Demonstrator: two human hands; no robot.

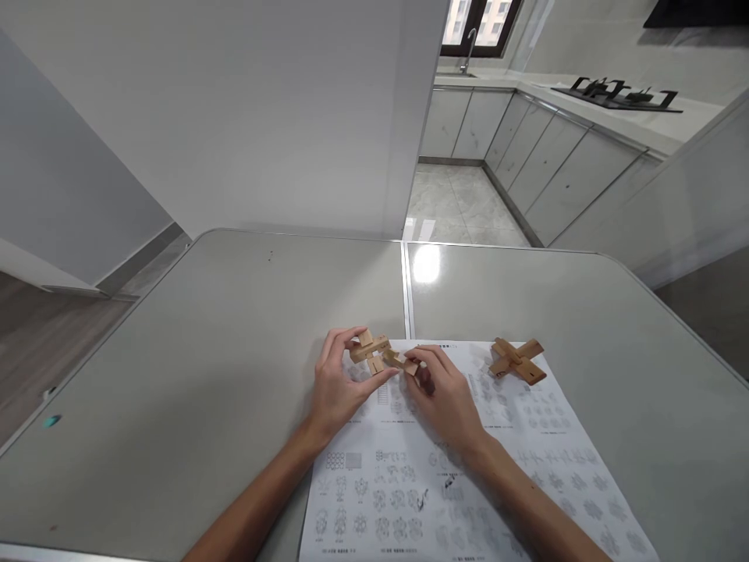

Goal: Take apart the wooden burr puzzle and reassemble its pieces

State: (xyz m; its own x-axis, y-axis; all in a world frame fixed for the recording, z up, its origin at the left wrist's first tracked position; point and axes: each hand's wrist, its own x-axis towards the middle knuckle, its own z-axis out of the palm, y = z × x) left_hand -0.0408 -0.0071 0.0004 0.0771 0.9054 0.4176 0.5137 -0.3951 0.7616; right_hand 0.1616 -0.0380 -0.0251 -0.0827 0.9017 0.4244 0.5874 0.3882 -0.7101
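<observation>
My left hand (335, 384) grips a partly assembled wooden puzzle (368, 351) of crossed notched bars, fingers curled round it from the left. My right hand (445, 394) pinches a single wooden bar (403, 362) whose end meets that cluster. Both hands hover just over the top edge of a printed instruction sheet (468, 484) covered in small diagrams. A second, finished-looking wooden cross puzzle (517, 360) lies on the sheet's upper right corner, a hand's width right of my right hand, untouched.
The grey table (204, 351) has a seam down its middle and rounded far corners. A small teal mark (51, 421) sits near the left edge. Beyond a white wall stands a kitchen with cabinets (527, 148) and a hob (617, 94).
</observation>
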